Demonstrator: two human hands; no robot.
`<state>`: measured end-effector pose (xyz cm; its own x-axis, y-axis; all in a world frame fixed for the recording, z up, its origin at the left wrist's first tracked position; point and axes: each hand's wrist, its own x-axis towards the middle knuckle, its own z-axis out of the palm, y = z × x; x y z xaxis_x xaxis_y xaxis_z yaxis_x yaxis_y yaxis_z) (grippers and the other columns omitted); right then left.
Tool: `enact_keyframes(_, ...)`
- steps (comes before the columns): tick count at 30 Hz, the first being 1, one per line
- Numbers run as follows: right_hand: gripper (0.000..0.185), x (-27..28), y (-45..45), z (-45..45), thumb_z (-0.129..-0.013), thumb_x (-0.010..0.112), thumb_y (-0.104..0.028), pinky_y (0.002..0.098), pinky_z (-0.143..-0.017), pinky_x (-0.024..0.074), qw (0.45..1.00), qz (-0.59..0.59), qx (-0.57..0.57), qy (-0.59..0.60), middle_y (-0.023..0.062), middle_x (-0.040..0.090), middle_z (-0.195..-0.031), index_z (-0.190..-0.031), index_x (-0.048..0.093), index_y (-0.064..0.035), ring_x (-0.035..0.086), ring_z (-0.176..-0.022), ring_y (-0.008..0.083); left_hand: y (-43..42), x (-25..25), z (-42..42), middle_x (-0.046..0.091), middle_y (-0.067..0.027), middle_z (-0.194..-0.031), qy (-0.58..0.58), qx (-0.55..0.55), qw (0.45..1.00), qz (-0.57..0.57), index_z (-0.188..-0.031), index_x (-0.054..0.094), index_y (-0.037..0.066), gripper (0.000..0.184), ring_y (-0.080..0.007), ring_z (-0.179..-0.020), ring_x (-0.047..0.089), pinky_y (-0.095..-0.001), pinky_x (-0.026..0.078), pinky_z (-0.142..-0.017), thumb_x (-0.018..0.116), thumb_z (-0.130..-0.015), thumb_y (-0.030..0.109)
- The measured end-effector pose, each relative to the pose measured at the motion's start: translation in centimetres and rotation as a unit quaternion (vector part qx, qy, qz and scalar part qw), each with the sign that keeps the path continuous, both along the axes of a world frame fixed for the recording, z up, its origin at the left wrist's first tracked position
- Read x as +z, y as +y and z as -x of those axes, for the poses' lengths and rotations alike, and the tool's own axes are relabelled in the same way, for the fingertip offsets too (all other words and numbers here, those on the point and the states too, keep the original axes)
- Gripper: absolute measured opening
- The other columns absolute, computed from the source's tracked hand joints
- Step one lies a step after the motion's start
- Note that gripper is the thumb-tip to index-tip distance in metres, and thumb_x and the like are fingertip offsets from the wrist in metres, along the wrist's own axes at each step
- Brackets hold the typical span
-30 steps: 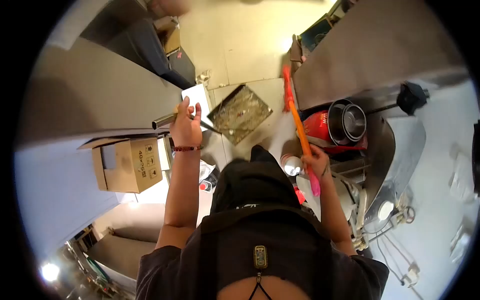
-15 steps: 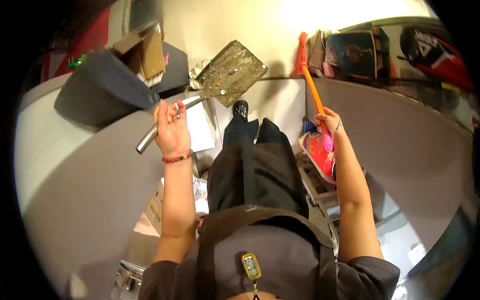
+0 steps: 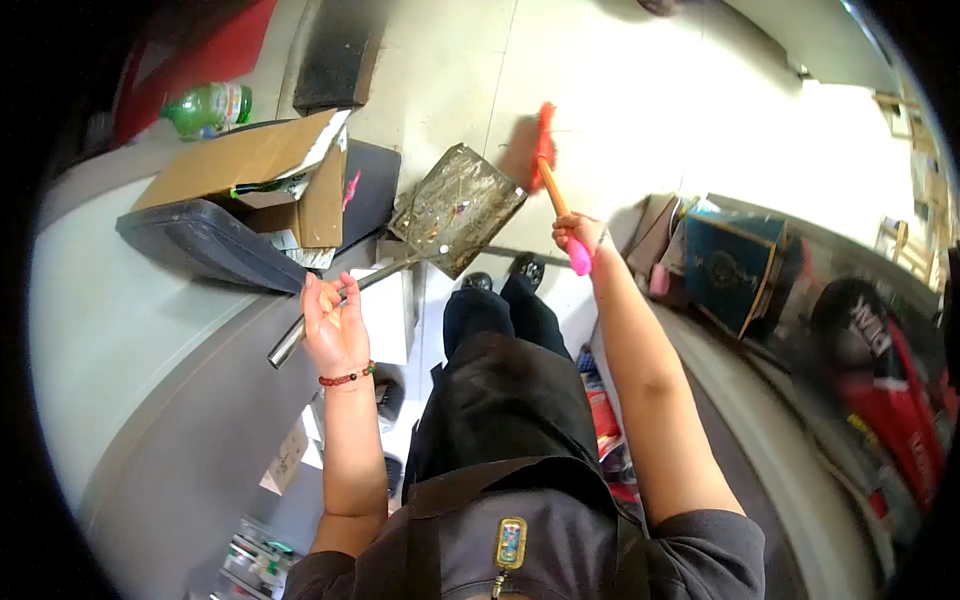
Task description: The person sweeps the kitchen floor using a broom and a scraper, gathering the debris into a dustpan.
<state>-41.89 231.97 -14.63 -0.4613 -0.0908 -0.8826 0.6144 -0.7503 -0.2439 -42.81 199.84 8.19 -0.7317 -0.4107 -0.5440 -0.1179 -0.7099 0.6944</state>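
My left hand [image 3: 336,325], with a beaded bracelet at the wrist, holds the metal handle of a long-handled dustpan [image 3: 459,208]. The handle slants from lower left up to the pan, which carries dirt and small debris. My right hand [image 3: 580,236] is closed round the pink and orange handle of a broom. The red broom head [image 3: 544,145] is beyond the hand, near the tiled floor, to the right of the dustpan and apart from it.
Cardboard boxes [image 3: 245,165] and a dark bin [image 3: 215,235] stand at the left, near a green bottle [image 3: 212,108]. A dark blue box [image 3: 730,262] and a red and black bag [image 3: 885,370] are at the right. Two dark shoes [image 3: 527,266] show below the dustpan.
The view has moved forward between the counters to more open floor. The broom has swung from the right towards the dustpan. Both hands keep hold of their handles.
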Motion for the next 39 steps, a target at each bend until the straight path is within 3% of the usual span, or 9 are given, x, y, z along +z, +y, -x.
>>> enact_keyframes(7,0.046,9.3,5.9,11.6,-0.074,0.057,0.001,0.0248,-0.041,0.0397,0.959,-0.129,0.246,0.052,0.0157,0.054,-0.078,-0.117,0.042,0.0104,0.049,-0.052,0.0155,-1.1,-1.7,2.0,0.051,-0.0003,-0.07,0.023,0.044,0.999,-0.011,-0.077,0.054,0.009,0.009,-0.009,-0.074,0.049,-0.0329,0.041,-0.087,0.056,-0.085,0.012)
enact_keyframes(14,0.061,12.9,4.6,25.3,-0.07,0.063,-0.004,0.0298,-0.04,0.0447,0.748,-0.377,0.534,0.117,0.0156,0.059,-0.074,-0.126,0.04,0.0011,0.055,-0.051,0.0182,-1.2,-2.4,6.6,0.049,-0.0009,-0.071,-0.03,0.103,0.994,0.031,-0.079,0.051,0.006,0.008,-0.0085,-0.073,0.047,-0.0303,0.04,-0.087,0.053,-0.086,0.008)
enact_keyframes(17,0.055,8.6,5.7,35.8,-0.071,0.062,-0.003,0.0319,-0.04,0.0455,0.815,-0.302,0.489,0.074,0.0135,0.059,-0.073,-0.123,0.045,-0.0042,0.054,-0.048,0.0192,-0.2,-2.9,6.7,0.052,-0.002,-0.078,-0.069,0.125,0.988,0.053,-0.081,0.052,0.005,0.006,-0.0097,-0.075,0.048,-0.0303,0.039,-0.087,0.053,-0.086,0.008)
enact_keyframes(27,0.016,-7.6,-10.7,60.9,-0.074,0.053,-0.009,0.0356,-0.042,0.0459,0.553,-0.406,0.707,0.173,0.0164,0.058,-0.057,-0.063,0.055,0.0027,0.056,-0.044,0.0251,14.2,-7.0,7.0,0.05,-0.0044,-0.091,-0.229,0.324,0.911,0.114,-0.079,0.05,0.007,0.009,-0.0152,-0.098,0.045,-0.0347,0.037,-0.091,0.049,-0.088,0.009)
enact_keyframes(29,0.016,-9.9,-12.7,57.7,-0.067,0.06,-0.014,0.0347,-0.056,0.0517,0.258,-0.459,0.787,0.321,0.0172,0.063,-0.068,-0.072,0.058,0.0012,0.064,-0.063,0.0259,18.1,-8.5,5.6,0.051,-0.0034,-0.091,-0.175,0.288,0.925,0.176,-0.07,0.045,0.011,0.019,-0.0161,-0.099,0.046,-0.0333,0.036,-0.09,0.049,-0.088,0.008)
enact_keyframes(31,0.016,-6.5,-12.4,53.0,-0.066,0.06,-0.015,0.0333,-0.06,0.0519,0.205,-0.476,0.768,0.376,0.0163,0.063,-0.071,-0.074,0.058,-0.0012,0.064,-0.069,0.0273,20.7,-8.5,7.5,0.052,-0.0026,-0.088,-0.153,0.373,0.901,0.159,-0.066,0.043,0.01,0.023,-0.0147,-0.096,0.048,-0.0321,0.036,-0.088,0.049,-0.088,0.008)
enact_keyframes(33,0.018,-9.6,-8.3,51.5,-0.066,0.059,-0.016,0.033,-0.063,0.0513,0.582,-0.326,0.681,0.301,0.0156,0.062,-0.072,-0.079,0.06,-0.0032,0.063,-0.071,0.0293,23.4,-9.5,8.7,0.052,-0.0023,-0.086,-0.144,0.424,0.884,0.137,-0.066,0.043,0.009,0.024,-0.0137,-0.094,0.048,-0.0312,0.036,-0.086,0.05,-0.089,0.009)
enact_keyframes(35,0.019,-4.6,-6.3,52.9,-0.069,0.057,-0.011,0.0309,-0.062,0.0504,0.149,-0.39,0.759,0.5,0.0121,0.061,-0.067,-0.087,0.061,-0.0052,0.061,-0.068,0.0242,25.6,-9.3,8.7,0.052,-0.002,-0.084,-0.129,0.471,0.864,0.124,-0.065,0.043,0.009,0.025,-0.0127,-0.092,0.049,-0.0304,0.037,-0.085,0.05,-0.089,0.009)
enact_keyframes(39,0.027,6.6,-12.2,60.1,-0.071,0.055,-0.004,0.0289,-0.049,0.0485,0.248,-0.276,0.849,0.377,0.0105,0.058,-0.062,-0.098,0.057,-0.0029,0.057,-0.053,0.0195,28.3,-12.7,7.8,0.052,-0.0018,-0.074,-0.053,0.588,0.801,0.102,-0.067,0.045,0.008,0.023,-0.0124,-0.084,0.052,-0.0289,0.04,-0.082,0.051,-0.089,0.011)
